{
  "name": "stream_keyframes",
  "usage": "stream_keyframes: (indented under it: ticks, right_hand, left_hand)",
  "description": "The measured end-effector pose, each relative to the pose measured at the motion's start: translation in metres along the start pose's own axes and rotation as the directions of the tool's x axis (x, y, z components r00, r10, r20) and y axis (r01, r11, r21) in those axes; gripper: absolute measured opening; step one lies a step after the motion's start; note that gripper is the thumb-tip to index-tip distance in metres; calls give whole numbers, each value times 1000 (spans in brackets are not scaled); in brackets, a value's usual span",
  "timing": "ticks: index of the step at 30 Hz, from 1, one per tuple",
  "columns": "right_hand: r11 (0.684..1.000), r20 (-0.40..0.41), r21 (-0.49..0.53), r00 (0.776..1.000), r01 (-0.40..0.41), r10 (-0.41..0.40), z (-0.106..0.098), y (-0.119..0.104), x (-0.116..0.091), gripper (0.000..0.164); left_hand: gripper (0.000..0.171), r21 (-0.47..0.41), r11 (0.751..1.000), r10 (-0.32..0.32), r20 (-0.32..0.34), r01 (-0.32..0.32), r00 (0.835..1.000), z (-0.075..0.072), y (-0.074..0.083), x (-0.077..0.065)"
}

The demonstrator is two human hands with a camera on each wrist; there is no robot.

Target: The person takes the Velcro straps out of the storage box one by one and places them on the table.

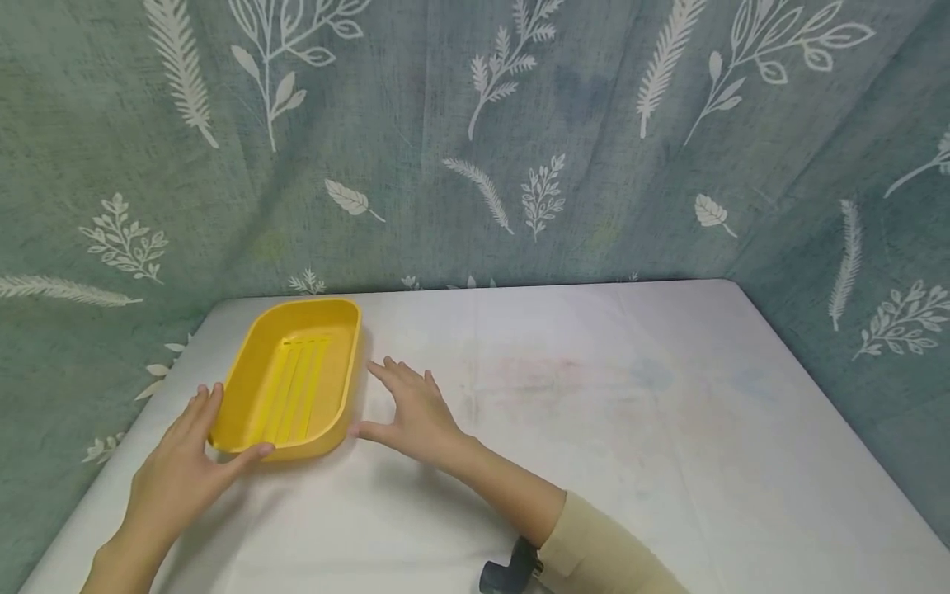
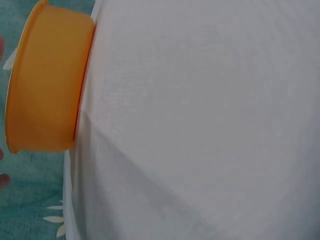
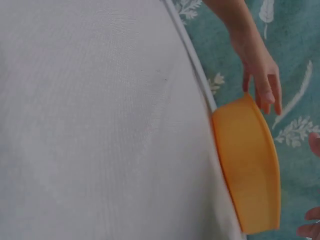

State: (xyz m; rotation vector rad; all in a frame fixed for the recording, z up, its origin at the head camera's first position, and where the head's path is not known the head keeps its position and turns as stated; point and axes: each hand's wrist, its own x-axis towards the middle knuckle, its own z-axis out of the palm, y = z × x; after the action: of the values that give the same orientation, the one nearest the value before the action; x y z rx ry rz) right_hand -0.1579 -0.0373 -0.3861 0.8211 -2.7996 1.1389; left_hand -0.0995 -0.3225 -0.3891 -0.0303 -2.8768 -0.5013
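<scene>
A yellow plastic tray [image 1: 349, 371] with rounded corners and raised ribs on its floor sits at the left of the white table. At its near left corner, my left hand [image 1: 174, 478] is spread, fingers along the left rim and thumb at the near rim. The right hand [image 1: 419, 417] hovers off the tray's right side, fingers apart, holding nothing; its thumb tip is close to the wall. In the left wrist view the tray's outer wall [image 2: 50, 80] shows. The right wrist view has the tray [image 3: 247, 165] with the left hand [image 3: 257, 65] at its rim.
A white cloth covers the table [image 1: 594, 429], with faint reddish and bluish stains near the middle. Behind and beside it hangs a green-blue curtain [image 1: 416, 99] with white leaf prints. A black device [image 1: 512, 568] is strapped at the right wrist by the beige sleeve [image 1: 601, 549].
</scene>
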Motion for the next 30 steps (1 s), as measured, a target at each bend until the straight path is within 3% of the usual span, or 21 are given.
stream_keyframes:
  ticks: [4, 9, 15, 20, 27, 30]
  right_hand:
    - [1000, 19, 26, 1000, -1, 0, 7, -3, 3, 78]
    - [998, 41, 61, 999, -14, 12, 14, -8, 9, 77]
    - [994, 63, 98, 997, -47, 40, 24, -14, 16, 76]
    - [985, 37, 159, 998, -62, 57, 33, -16, 24, 75]
    - [969, 66, 213, 991, -126, 114, 36, -17, 32, 77]
    - [956, 99, 246, 985, -161, 140, 36, -15, 34, 77]
  left_hand:
    - [104, -124, 992, -26, 49, 32, 998, 0, -5, 4]
    - [101, -295, 950, -63, 155, 107, 986, -2, -13, 9]
    - [100, -302, 940, -91, 227, 159, 970, -1, -20, 14]
    - [100, -290, 936, -115, 292, 202, 950, -3, -25, 18]
    - [98, -303, 904, -181, 368, 302, 912, -4, -30, 28]
    - [96, -314, 895, -181, 392, 316, 902, -2, -34, 32]
